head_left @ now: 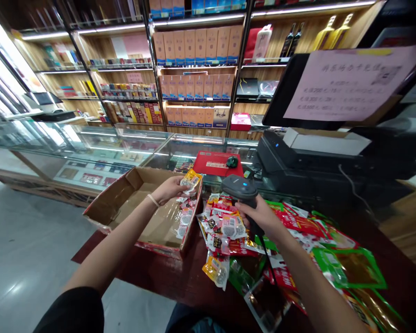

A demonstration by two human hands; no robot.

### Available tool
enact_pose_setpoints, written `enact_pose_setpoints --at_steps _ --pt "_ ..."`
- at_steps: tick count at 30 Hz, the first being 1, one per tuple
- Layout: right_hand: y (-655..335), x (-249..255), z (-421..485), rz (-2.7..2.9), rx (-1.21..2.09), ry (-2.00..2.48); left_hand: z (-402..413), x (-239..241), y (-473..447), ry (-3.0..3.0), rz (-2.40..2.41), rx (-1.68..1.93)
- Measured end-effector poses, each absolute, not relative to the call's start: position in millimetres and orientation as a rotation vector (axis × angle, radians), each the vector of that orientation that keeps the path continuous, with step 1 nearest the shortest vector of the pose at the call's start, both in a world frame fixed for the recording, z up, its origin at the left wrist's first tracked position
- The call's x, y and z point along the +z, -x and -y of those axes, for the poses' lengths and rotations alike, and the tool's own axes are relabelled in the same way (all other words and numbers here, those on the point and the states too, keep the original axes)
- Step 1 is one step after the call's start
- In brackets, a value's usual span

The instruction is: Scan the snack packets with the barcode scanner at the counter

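My left hand point(171, 189) is closed on a small yellow snack packet point(191, 179), held over the right side of a shallow cardboard box point(138, 245). Along that side of the box lie several small pink-and-white packets point(185, 217). A black barcode scanner point(241, 187) with a blue light is in my right hand point(260, 215), its head tilted toward the yellow packet. The scanner's cord runs down past my right forearm. Beneath the scanner spreads a pile of snack packets point(225, 226) in red, white, yellow and green.
A dark monitor point(284, 92) with a pink handwritten sheet point(350, 88) stands at the right over black counter equipment point(298, 162). Behind the box, a red mat point(211, 162) lies on the glass display counter point(125, 143). Shelves with boxes point(201, 46) and bottles line the back wall.
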State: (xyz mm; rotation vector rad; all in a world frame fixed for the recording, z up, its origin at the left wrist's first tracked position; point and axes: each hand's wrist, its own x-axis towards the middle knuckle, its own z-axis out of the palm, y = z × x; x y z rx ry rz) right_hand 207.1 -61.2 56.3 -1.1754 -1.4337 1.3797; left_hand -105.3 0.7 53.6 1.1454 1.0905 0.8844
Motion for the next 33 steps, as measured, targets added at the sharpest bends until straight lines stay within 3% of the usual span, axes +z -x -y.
enact_pose_setpoints --at_steps 8,19,26,33 --pt "-221 65 77 1.667 1.310 1.290 -6 55 75 -1.222 -1.111 0.843" --pt "-302 66 106 1.238 1.222 1.269 -22 39 15 -1.402 -1.044 0.656" --pt "-356 55 131 1.022 1.203 1.277 -23 21 -56 -2.139 -1.061 0.417" --pt "-374 50 143 0.959 1.189 1.317 -12 -16 -89 -2.595 -0.683 0.166"
